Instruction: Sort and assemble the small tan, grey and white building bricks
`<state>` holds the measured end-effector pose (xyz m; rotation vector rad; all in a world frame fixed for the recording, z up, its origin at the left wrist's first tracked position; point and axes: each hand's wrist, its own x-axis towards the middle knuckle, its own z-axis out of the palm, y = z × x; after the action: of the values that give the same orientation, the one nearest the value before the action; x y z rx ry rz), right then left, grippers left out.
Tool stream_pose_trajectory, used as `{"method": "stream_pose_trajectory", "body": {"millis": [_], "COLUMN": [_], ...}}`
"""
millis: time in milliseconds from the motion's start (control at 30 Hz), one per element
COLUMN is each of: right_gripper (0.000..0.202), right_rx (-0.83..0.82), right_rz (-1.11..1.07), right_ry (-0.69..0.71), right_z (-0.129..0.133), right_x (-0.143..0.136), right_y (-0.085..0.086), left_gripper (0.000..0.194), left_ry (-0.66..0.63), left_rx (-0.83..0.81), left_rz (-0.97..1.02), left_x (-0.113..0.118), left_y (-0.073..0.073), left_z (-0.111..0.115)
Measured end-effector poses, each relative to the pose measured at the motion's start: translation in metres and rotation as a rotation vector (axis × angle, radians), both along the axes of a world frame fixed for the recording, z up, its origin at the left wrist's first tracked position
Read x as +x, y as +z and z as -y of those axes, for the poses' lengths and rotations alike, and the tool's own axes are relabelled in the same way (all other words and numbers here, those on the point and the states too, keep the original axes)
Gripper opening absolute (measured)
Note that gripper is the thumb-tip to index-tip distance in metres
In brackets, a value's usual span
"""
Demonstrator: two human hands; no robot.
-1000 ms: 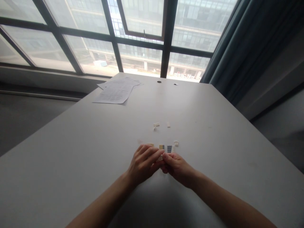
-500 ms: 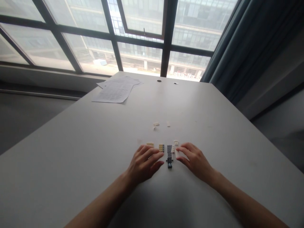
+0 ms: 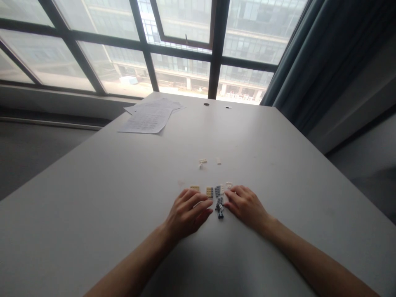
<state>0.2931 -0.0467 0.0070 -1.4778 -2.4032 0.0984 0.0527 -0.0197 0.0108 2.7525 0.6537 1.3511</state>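
Note:
Small toy building bricks lie between my hands. My left hand (image 3: 189, 211) rests with fingers spread and holds nothing, just left of a dark brick assembly (image 3: 220, 215). Past its fingers are a yellow studded plate (image 3: 194, 188) and a yellow-and-grey plate (image 3: 209, 192). A bluish-grey plate (image 3: 217, 191) sits beyond the assembly, with a white studded piece (image 3: 222, 189) against its right side. My right hand (image 3: 247, 206) is at the right of these, thumb and forefinger apart, fingertips close to the white piece. A white curved piece (image 3: 229, 185) lies just beyond that hand.
Farther up the white table (image 3: 93, 198) are a white studded strip (image 3: 202, 161), a tiny white piece (image 3: 201, 166) and a flat white piece (image 3: 218, 161). Printed papers (image 3: 148, 117) lie at the far left. Windows and a blue curtain (image 3: 287, 62) border the table.
My right hand has moved left, closer to the bricks. The white studded piece and the bluish-grey plate have shifted left, and a light piece now shows over the dark assembly. My left hand is nearly still.

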Motion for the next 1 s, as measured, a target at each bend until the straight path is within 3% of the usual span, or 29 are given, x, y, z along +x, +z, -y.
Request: {"method": "stream_pose_trajectory", "body": {"millis": [200,433,767,900,1000], "right_gripper": [0.034,0.025,0.023,0.021,0.029], "right_rx": [0.019,0.026,0.015,-0.040,-0.075], "right_rz": [-0.063,-0.083,-0.227,-0.322,-0.364], "right_ry": [-0.009,-0.020,-0.050,-0.131,-0.209], "right_z": [0.002,0.002,0.001,-0.014,-0.039], "right_x": [0.006,0.005,0.007,0.002,-0.006], "right_y": [-0.006,-0.006,-0.004,0.004,0.007], "left_gripper": [0.017,0.014,0.011,0.013,0.011], "left_ry": [-0.012,-0.017,0.084,0.105,0.101], "left_rx": [-0.014,-0.019,-0.026,-0.032,-0.025], "left_rz": [-0.020,-0.035,0.045,0.056,0.051], "left_x": [0.001,0.002,-0.002,-0.001,-0.001], "left_y": [0.000,0.002,-0.002,-0.002,-0.001], "left_z": [0.001,0.000,-0.004,-0.004,-0.004]}}
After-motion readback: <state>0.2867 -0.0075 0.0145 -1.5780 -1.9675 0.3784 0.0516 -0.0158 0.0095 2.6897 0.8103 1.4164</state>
